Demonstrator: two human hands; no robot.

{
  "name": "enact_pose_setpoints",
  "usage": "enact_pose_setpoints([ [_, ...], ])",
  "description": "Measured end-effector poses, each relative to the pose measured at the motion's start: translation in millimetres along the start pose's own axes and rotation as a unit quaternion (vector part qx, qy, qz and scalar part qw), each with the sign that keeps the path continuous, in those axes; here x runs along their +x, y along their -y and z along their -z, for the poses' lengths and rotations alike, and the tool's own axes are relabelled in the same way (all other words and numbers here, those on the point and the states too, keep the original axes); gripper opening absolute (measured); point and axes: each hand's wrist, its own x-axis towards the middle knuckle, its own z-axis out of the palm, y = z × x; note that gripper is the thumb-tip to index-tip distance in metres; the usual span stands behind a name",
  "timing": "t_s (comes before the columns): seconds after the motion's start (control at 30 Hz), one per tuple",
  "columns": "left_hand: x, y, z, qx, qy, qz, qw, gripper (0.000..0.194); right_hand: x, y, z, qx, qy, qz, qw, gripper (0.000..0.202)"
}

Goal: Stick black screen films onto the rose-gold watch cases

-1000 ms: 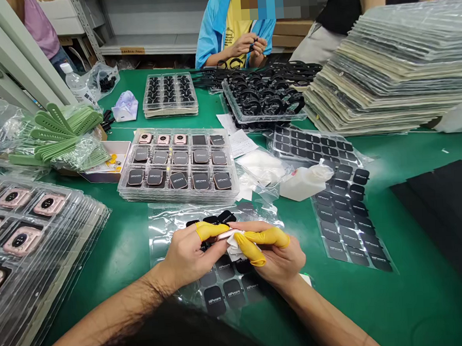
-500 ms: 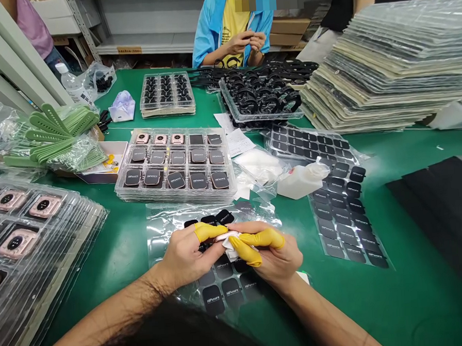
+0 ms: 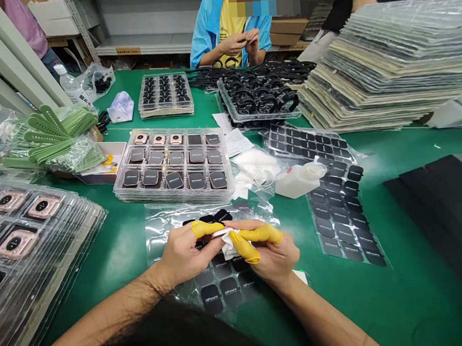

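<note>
My left hand [image 3: 183,253] pinches a thin, pale-rimmed watch case [image 3: 220,232], seen nearly edge-on and partly covered by fingers. A crumpled white wipe [image 3: 227,247] is bunched in my right hand [image 3: 274,251], which presses it against the case. Yellow finger cots cover the left index finger and two right fingers. Beneath both hands lies a clear sheet with several black HiFuture screen films [image 3: 231,292], some of them hidden by the hands. Just beyond stands a stack of clear trays [image 3: 174,195] holding watch cases, most topped with dark films.
At left are stacked trays of pink watch cases [image 3: 17,243] and green straps [image 3: 58,133]. A white squeeze bottle [image 3: 299,180] and more film sheets [image 3: 344,218] lie to the right. Tall stacked trays [image 3: 373,72] stand behind. A co-worker in blue [image 3: 204,30] sits opposite, near black straps [image 3: 258,96].
Both hands stay together, with the watch case turned slightly between the fingers and the wipe still against it. The whole view has shifted a little. The co-worker's hands opposite have moved slightly.
</note>
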Motion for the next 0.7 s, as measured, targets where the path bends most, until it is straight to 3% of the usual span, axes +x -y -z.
enact_pose_setpoints([
  [0.7,-0.9,3.1,-1.1,0.005,-0.025,-0.054,0.998,0.014,2.0,-1.0,-3.2,0.016,-0.004,0.033,0.999,0.022],
])
